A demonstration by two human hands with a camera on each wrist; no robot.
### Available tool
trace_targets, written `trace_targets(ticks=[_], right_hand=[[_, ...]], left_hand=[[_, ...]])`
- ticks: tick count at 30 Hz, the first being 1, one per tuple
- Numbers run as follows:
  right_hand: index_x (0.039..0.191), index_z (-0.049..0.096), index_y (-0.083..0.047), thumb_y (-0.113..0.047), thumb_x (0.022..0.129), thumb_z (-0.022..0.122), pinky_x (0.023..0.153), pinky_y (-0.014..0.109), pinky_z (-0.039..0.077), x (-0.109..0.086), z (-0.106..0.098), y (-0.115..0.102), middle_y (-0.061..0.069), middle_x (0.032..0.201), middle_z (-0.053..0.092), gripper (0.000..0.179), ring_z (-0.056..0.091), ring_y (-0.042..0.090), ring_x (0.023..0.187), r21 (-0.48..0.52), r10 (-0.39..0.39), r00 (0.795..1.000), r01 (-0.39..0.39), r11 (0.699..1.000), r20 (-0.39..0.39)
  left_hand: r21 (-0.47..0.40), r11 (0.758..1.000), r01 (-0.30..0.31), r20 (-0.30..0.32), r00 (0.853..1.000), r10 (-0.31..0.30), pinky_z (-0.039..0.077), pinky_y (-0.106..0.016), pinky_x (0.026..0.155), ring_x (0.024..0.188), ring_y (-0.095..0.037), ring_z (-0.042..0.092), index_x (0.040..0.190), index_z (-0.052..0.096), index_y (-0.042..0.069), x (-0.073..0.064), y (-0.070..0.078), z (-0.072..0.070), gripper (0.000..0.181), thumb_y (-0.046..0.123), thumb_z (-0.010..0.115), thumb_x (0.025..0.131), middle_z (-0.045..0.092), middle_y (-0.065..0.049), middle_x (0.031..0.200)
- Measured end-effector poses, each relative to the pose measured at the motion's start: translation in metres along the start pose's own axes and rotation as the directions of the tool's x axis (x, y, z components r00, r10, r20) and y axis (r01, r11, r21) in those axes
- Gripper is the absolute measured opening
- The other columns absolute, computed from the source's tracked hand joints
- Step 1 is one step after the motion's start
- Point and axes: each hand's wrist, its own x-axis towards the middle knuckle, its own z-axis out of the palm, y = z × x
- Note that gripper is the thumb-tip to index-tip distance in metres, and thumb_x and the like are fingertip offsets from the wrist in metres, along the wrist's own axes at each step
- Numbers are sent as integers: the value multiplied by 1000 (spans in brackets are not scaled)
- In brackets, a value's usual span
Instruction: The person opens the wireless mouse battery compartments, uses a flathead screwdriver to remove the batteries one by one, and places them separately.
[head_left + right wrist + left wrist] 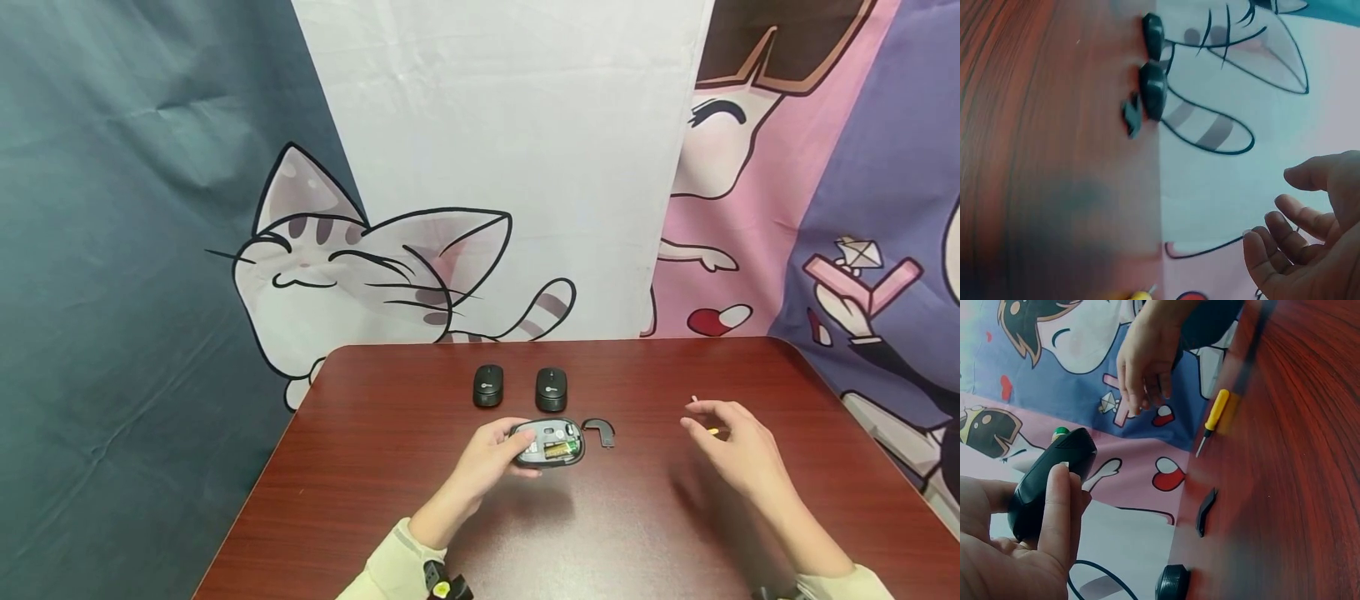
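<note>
My left hand [486, 458] grips a black computer mouse [542, 447] above the table, its underside facing up. Inside its uncovered compartment lies a green-and-gold battery [560, 450]; the battery's end [1060, 432] juts past the mouse's edge in the left wrist view. My right hand [742, 446] hovers over the table's right side, its fingers loosely bent with nothing between them. Below it, partly hidden in the head view, a screwdriver [1216, 415] with a yellow handle lies on the table. A curved black battery cover [600, 432] rests just right of the held mouse.
Two more black mice, a left one [488, 386] and a right one [552, 389], stand near the back of the reddish-brown table [360, 467]. Behind the table's far edge hangs a cloth [525, 167] printed with cartoon figures.
</note>
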Motion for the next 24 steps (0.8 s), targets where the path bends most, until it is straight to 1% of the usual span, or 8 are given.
trace_targets(ticks=[3, 5, 8, 11, 15, 18, 22, 24], right_hand=[[108, 73, -10, -21, 90, 78, 70, 4, 47, -2, 1, -9, 12, 112, 69, 22, 51, -18, 83, 26, -25, 1000, 25, 999, -3], [108, 74, -12, -20, 89, 78, 72, 2, 47, -3, 1, -16, 11, 111, 69, 20, 52, -16, 85, 42, -38, 999, 38, 998, -10], [106, 74, -13, -16, 89, 79, 73, 1, 47, -6, 1, -27, 7, 106, 68, 19, 55, -10, 86, 68, -55, 998, 57, 996, -28], [106, 74, -15, -13, 87, 80, 72, 1, 47, -8, 2, -37, 1, 98, 67, 19, 57, -6, 80, 92, -75, 996, 79, 993, -42], [105, 74, -16, -10, 86, 80, 86, -2, 43, -11, 5, -50, -2, 94, 65, 21, 62, -5, 75, 144, -104, 994, 110, 983, -44], [105, 74, -16, -6, 84, 81, 89, -2, 44, -13, 7, -58, -4, 93, 64, 24, 63, -3, 76, 183, -134, 990, 140, 973, -45], [108, 73, -18, -5, 85, 81, 76, 5, 53, -16, 10, -65, -7, 99, 65, 27, 63, -2, 83, 230, -154, 988, 155, 961, -22], [109, 73, -19, -6, 86, 80, 77, 7, 54, -17, 11, -68, -7, 103, 66, 28, 63, -2, 87, 259, -157, 988, 151, 954, -1]], left_hand=[[-3, 1000, -6, 3, 1000, 6, 66, -41, 76, 78, -17, 73, 129, 58, -9, 0, 0, 1, 39, 19, 61, 101, 71, -18, 104], [-8, 1000, -10, 6, 1000, 10, 66, -39, 76, 79, -17, 73, 129, 58, -9, 0, 0, 1, 39, 19, 61, 101, 71, -18, 104], [-14, 1000, -14, 8, 1000, 14, 66, -41, 76, 79, -17, 73, 129, 58, -9, -1, -1, 2, 39, 19, 61, 101, 71, -18, 104], [-17, 1000, -14, 7, 1000, 15, 66, -41, 77, 79, -17, 73, 130, 58, -9, -1, 0, 3, 40, 19, 61, 101, 71, -18, 104], [-19, 1000, -14, 3, 1000, 14, 66, -37, 75, 79, -17, 73, 130, 58, -9, -1, 1, 5, 40, 19, 62, 101, 71, -18, 105], [-19, 1000, -18, 8, 1000, 18, 66, -37, 75, 79, -17, 73, 130, 58, -9, 0, 1, 7, 40, 19, 62, 101, 71, -18, 105], [-19, 999, -30, 19, 999, 30, 66, -38, 75, 79, -17, 73, 129, 58, -10, 0, 1, 9, 40, 18, 62, 101, 72, -19, 104], [-17, 999, -36, 23, 999, 36, 67, -38, 75, 79, -16, 72, 129, 58, -10, 0, 1, 10, 39, 17, 61, 101, 72, -19, 104]])
